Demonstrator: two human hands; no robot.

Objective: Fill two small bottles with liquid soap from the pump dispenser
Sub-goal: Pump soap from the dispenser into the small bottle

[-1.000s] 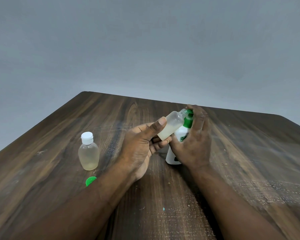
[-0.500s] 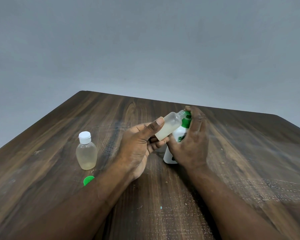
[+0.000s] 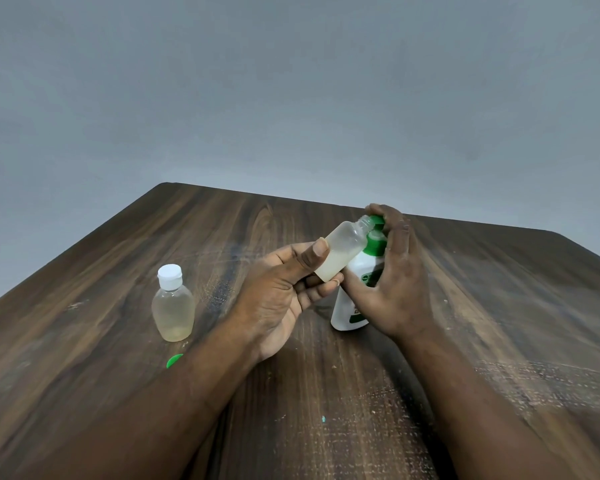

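Filling looks in hand: your left hand [image 3: 278, 289] pinches the open small bottle [image 3: 343, 249] at frame centre, mouth at the pump dispenser [image 3: 347, 313], which your right hand [image 3: 395, 278] grips. Pump next, mouth aligned.

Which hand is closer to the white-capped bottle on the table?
Left. The left hand is right of the white-capped bottle, apart from it; the right hand lies farther right, on the pump dispenser.

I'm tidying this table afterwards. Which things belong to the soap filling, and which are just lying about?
Job: open bottle, held by the left hand; pump dispenser, gripped by the right hand; capped bottle; loose green cap.
Lying about: small teal speck on the table.
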